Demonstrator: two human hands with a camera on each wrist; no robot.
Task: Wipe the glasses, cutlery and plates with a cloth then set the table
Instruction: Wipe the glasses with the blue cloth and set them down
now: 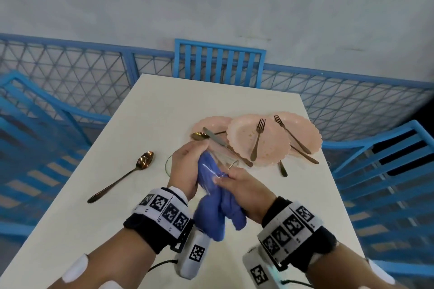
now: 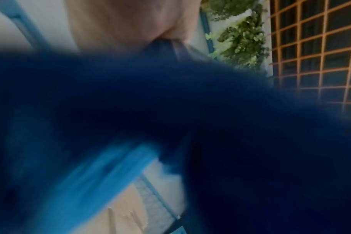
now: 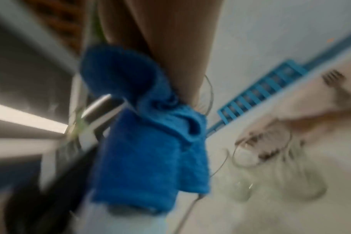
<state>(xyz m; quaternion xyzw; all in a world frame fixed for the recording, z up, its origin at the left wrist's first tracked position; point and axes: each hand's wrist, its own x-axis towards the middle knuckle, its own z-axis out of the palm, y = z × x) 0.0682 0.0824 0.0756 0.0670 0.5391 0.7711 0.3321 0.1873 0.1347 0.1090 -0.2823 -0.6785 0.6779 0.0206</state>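
Observation:
Over the white table (image 1: 131,237) my left hand (image 1: 185,164) grips a clear glass (image 1: 225,159), held tilted. A blue cloth (image 1: 218,213) is pushed against the glass and hangs down between my wrists. My right hand (image 1: 239,185) pinches the cloth by the glass. In the right wrist view the cloth (image 3: 150,158) hangs from my hand beside the glass rim (image 3: 209,95). The cloth (image 2: 170,102) fills the blurred left wrist view. Pink plates (image 1: 242,138) lie overlapping at the far right, carrying forks (image 1: 257,138), a knife (image 1: 218,141) and a gold spoon (image 1: 199,135).
A second gold spoon (image 1: 122,178) lies on the table to the left. Another glass (image 1: 167,166) stands on the table behind my left hand; blurred glasses (image 3: 260,150) show in the right wrist view. Blue chairs (image 1: 219,63) and a mesh fence (image 1: 70,73) surround the table.

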